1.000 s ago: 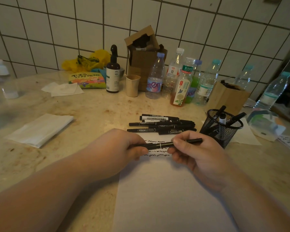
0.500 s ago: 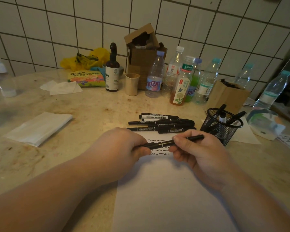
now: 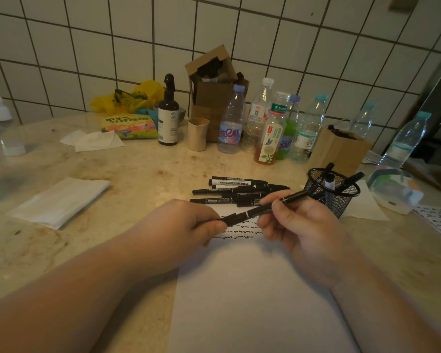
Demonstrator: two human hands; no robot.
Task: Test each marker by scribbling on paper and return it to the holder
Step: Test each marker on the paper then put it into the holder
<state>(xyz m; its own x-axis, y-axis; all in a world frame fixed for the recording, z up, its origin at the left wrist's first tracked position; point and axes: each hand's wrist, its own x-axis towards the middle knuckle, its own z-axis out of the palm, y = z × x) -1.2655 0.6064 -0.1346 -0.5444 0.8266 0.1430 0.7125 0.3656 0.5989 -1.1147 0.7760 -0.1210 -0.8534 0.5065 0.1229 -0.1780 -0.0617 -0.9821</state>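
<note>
I see both hands over the top of the paper (image 3: 252,289), sharing one black marker (image 3: 259,211). The left hand (image 3: 186,225) has its fingers curled round the lower left end of the marker, thumb on top. The right hand (image 3: 301,230) pinches the barrel further up between thumb and forefinger, the other fingers folded beneath. The marker slants up to the right, its upper end reaching just beside the holder (image 3: 332,197), apart from its rim as far as I can judge. A thin white ring marks the barrel between the two grips.

Under the marker, the paper carries a few rows of black scribbles (image 3: 237,231), partly covered by the hands. The rest of the sheet toward me is blank.

Just beyond the paper's top edge lies a loose pile of markers (image 3: 237,191), all black, roughly parallel, lying flat on the table (image 3: 138,174). The holder is a black mesh cup standing to the right of that pile, with a few markers upright or leaning inside it.

Further back I see a row of plastic bottles (image 3: 231,123), a dark pump bottle (image 3: 168,115), a small beige cup (image 3: 197,133) and an open cardboard box (image 3: 214,98) against the tiled wall. A folded white cloth (image 3: 59,200) lies well to the left.
</note>
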